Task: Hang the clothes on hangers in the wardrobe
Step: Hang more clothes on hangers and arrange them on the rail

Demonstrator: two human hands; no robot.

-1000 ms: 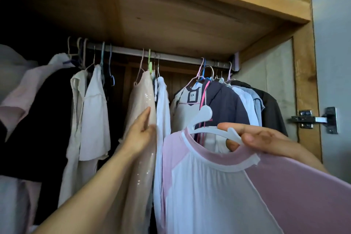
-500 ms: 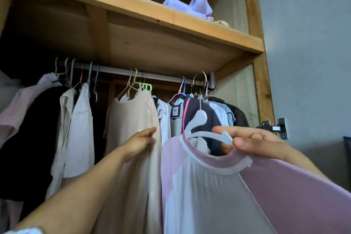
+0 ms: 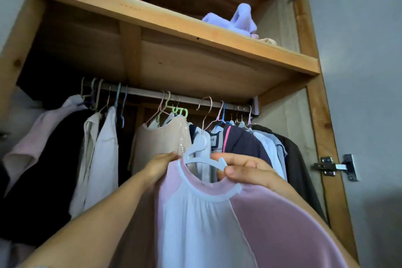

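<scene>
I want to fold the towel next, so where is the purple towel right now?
The purple towel lies on the wooden shelf above the clothes rail, toward the right end.

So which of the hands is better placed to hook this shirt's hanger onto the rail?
Right. The right hand grips the white hanger carrying the pink and white shirt, its hook just below the rail. The left hand only touches the beige garment.

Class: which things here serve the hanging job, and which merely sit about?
In use: pink and white shirt, white hanger, rail, right hand, left hand.
Lying about: lilac cloth on the shelf, door hinge.
</scene>
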